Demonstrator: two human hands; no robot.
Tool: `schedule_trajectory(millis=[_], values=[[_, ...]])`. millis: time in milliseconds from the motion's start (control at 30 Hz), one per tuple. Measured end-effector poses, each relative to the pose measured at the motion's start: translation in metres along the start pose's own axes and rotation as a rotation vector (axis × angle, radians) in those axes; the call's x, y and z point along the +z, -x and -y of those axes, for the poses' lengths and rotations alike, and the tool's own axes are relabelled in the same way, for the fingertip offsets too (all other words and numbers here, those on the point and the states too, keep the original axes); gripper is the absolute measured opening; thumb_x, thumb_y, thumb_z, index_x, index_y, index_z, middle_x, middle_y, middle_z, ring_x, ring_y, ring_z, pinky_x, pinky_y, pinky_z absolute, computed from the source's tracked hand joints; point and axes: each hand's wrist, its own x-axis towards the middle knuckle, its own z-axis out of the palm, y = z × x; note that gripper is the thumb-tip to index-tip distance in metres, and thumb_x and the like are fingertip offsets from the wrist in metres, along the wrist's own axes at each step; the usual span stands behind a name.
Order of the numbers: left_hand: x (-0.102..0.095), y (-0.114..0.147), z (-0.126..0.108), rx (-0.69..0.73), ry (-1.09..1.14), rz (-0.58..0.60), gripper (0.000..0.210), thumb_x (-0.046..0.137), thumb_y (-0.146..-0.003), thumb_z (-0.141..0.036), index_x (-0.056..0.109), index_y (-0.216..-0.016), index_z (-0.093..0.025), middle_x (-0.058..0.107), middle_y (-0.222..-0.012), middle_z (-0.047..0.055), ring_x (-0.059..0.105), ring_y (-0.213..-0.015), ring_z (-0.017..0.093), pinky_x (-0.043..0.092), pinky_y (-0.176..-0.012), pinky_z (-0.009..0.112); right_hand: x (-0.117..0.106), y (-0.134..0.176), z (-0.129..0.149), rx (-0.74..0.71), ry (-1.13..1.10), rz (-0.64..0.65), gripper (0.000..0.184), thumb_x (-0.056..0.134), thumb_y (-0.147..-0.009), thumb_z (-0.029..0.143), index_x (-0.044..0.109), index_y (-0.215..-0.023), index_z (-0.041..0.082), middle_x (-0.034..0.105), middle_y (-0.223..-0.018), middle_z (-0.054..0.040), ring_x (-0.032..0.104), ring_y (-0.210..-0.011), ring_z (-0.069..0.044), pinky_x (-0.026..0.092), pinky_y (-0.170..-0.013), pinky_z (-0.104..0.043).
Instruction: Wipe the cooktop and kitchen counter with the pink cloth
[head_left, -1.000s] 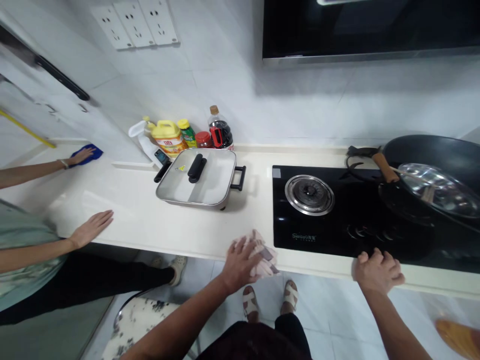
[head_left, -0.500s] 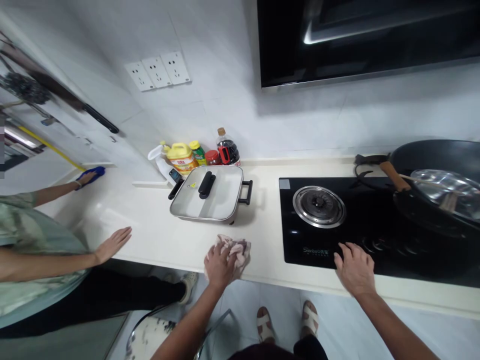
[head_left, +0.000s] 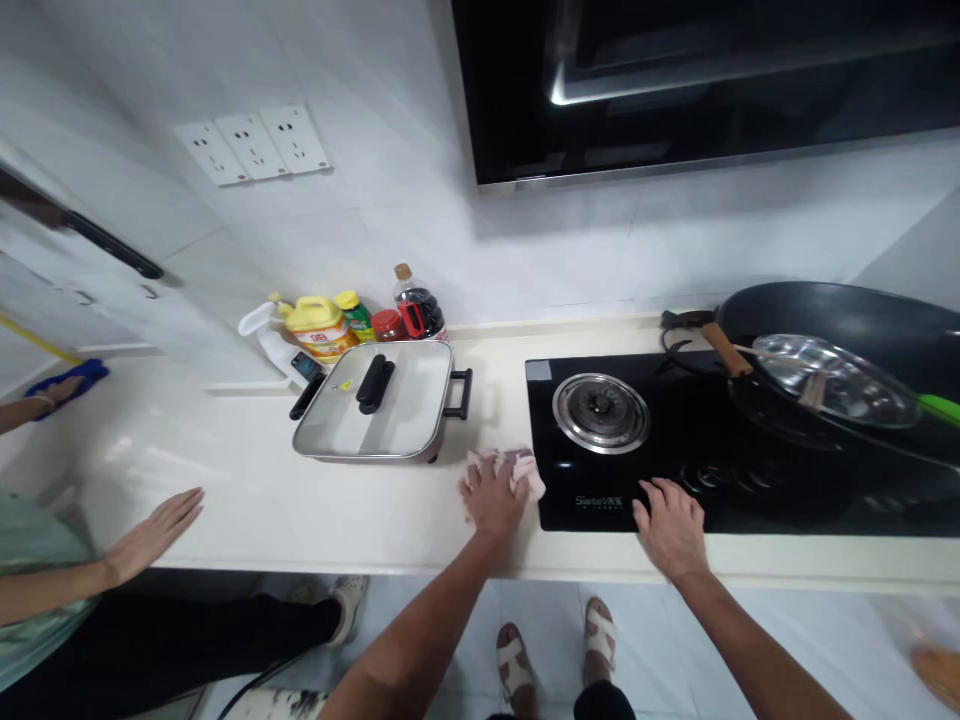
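My left hand (head_left: 495, 497) presses a crumpled pale pink cloth (head_left: 531, 474) onto the white countertop (head_left: 247, 510), with its fingers curled over it. The cloth's right side reaches the left edge of the black glass cooktop (head_left: 555, 505). My right hand (head_left: 673, 528) rests on the cooktop's front edge, fingers stretched out and holding nothing. Behind and left of the cloth stands a square electric pan (head_left: 375, 452) with a glass lid and black handles. A round burner (head_left: 601, 413) lies on the cooktop beyond my right hand.
A large wok (head_left: 810, 300) holding a metal bowl (head_left: 832, 375) sits at right. Along the wall stand a yellow jug (head_left: 315, 320), a red-lidded jar (head_left: 388, 324) and a dark sauce bottle (head_left: 420, 305). At left, another person's hand (head_left: 154, 535) lies on the counter; their other hand holds a blue cloth (head_left: 82, 375).
My left hand has slid the cloth right along the counter, from in front of the pan to the cooktop's edge. My right hand stays on the cooktop. The view has shifted right.
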Motion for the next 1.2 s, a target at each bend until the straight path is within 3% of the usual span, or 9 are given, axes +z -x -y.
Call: schedule_trajectory(millis=[133,267,400,467,567,700,833,1100,1200], values=[[0.003,0.02,-0.005,0.104,0.049,0.039,0.026,0.058,-0.093,-0.038,0.073,-0.11,-0.028,0.067,-0.128,0.01,0.054,-0.116,0.033,0.044,-0.096,0.05,-0.001,-0.002,0.002,0.0,-0.006,-0.012,0.039,0.04,-0.102,0.039,0.063,-0.125,0.016,0.061,-0.134,-0.0162,0.049,-0.13,-0.032,0.035,-0.109,-0.052],[-0.007,0.014,0.001,0.117,0.105,0.034,0.027,0.05,-0.097,-0.034,0.071,-0.111,-0.028,0.069,-0.122,0.007,0.059,-0.108,0.027,0.047,-0.088,0.042,-0.001,-0.003,0.004,0.006,-0.025,-0.013,0.038,0.041,-0.103,0.038,0.062,-0.127,0.017,0.061,-0.134,-0.0164,0.049,-0.131,-0.033,0.035,-0.109,-0.053],[0.001,0.0,-0.03,0.105,0.156,-0.018,0.038,0.039,-0.102,-0.034,0.069,-0.123,-0.025,0.067,-0.129,0.009,0.058,-0.115,0.027,0.047,-0.096,0.041,0.0,-0.005,0.003,0.015,-0.103,-0.034,0.037,0.038,-0.105,0.037,0.061,-0.127,0.017,0.062,-0.132,-0.0157,0.051,-0.13,-0.031,0.037,-0.109,-0.052],[0.014,-0.001,-0.058,0.195,0.171,0.005,0.04,0.046,-0.099,-0.04,0.066,-0.132,-0.029,0.061,-0.144,0.007,0.052,-0.13,0.03,0.043,-0.106,0.045,0.002,-0.005,0.0,0.023,-0.156,-0.07,0.037,0.035,-0.106,0.036,0.059,-0.127,0.016,0.063,-0.129,-0.0155,0.052,-0.127,-0.03,0.038,-0.109,-0.051],[0.037,0.004,-0.096,0.472,0.136,0.132,0.055,0.056,-0.091,-0.06,0.059,-0.142,-0.039,0.044,-0.163,0.002,0.03,-0.15,0.041,0.027,-0.117,0.059,0.005,-0.005,-0.003,0.037,-0.228,-0.125,0.038,0.033,-0.107,0.036,0.057,-0.128,0.016,0.063,-0.129,-0.0161,0.054,-0.127,-0.029,0.039,-0.11,-0.05],[0.053,0.008,-0.115,0.621,0.112,0.183,0.065,0.058,-0.085,-0.071,0.058,-0.144,-0.042,0.037,-0.167,0.003,0.019,-0.153,0.049,0.014,-0.116,0.07,0.008,-0.004,-0.004,0.075,-0.275,-0.138,0.04,0.032,-0.107,0.038,0.055,-0.132,0.018,0.06,-0.134,-0.0161,0.052,-0.13,-0.029,0.039,-0.111,-0.052],[0.048,0.011,-0.098,0.65,0.115,0.152,0.058,0.059,-0.086,-0.068,0.063,-0.138,-0.043,0.049,-0.159,0.002,0.035,-0.145,0.044,0.023,-0.114,0.063,0.009,-0.004,-0.004,0.095,-0.277,-0.144,0.043,0.035,-0.105,0.043,0.055,-0.133,0.018,0.061,-0.133,-0.0166,0.052,-0.129,-0.03,0.04,-0.11,-0.053],[0.022,0.039,0.008,0.595,0.029,0.037,0.036,0.065,-0.087,-0.046,0.072,-0.121,-0.034,0.064,-0.135,0.007,0.053,-0.125,0.035,0.044,-0.101,0.052,0.006,-0.006,-0.001,0.077,-0.267,-0.123,0.039,0.036,-0.107,0.042,0.056,-0.13,0.018,0.061,-0.131,-0.016,0.052,-0.127,-0.03,0.041,-0.108,-0.052],[0.01,0.029,0.018,0.574,0.079,0.019,0.024,0.059,-0.092,-0.039,0.073,-0.109,-0.03,0.069,-0.119,0.008,0.06,-0.111,0.029,0.048,-0.095,0.047,0.005,-0.008,0.002,0.084,-0.271,-0.12,0.038,0.037,-0.107,0.041,0.056,-0.131,0.018,0.06,-0.132,-0.0158,0.051,-0.127,-0.03,0.041,-0.108,-0.053]])
